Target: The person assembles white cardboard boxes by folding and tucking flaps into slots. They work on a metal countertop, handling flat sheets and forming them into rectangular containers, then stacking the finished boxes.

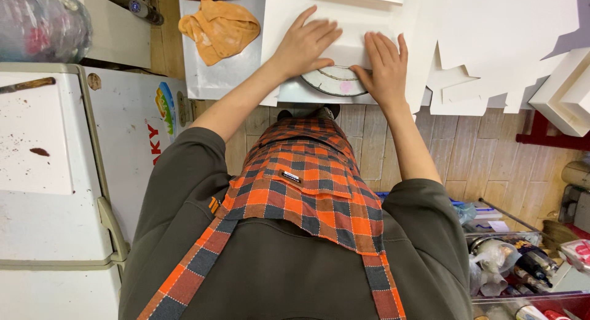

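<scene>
From the head camera, looking straight down, the person is leaning over a metal worktop [212, 80] running along the top of the frame. The left hand [305, 45], just left of centre near the top, is lying flat with its fingers spread slightly, palm pressing down on a white cardboard sheet [344, 22]. The right hand [386, 67], just beside it to the right, is also lying flat, fingers held close together and pointing up the frame, pressing on the same sheet. Neither hand is pinching anything.

Between the two wrists, at the near edge of the worktop, a round plate with a dark rim and a pink mark [337, 81] is peeking out from under the cardboard; both hands are touching the sheet directly above it.

In the upper left of the frame an orange cloth [219, 28] is lying crumpled on the worktop, well apart from the hands. In the upper right, more cut white cardboard pieces [491, 43] are overlapping one another. Down the left side a white chest appliance [49, 172] is standing, and in the lower right a clear bin of bottles and packets [522, 265] is sitting on the floor. An orange checked apron [301, 185] is filling the middle of the frame.
</scene>
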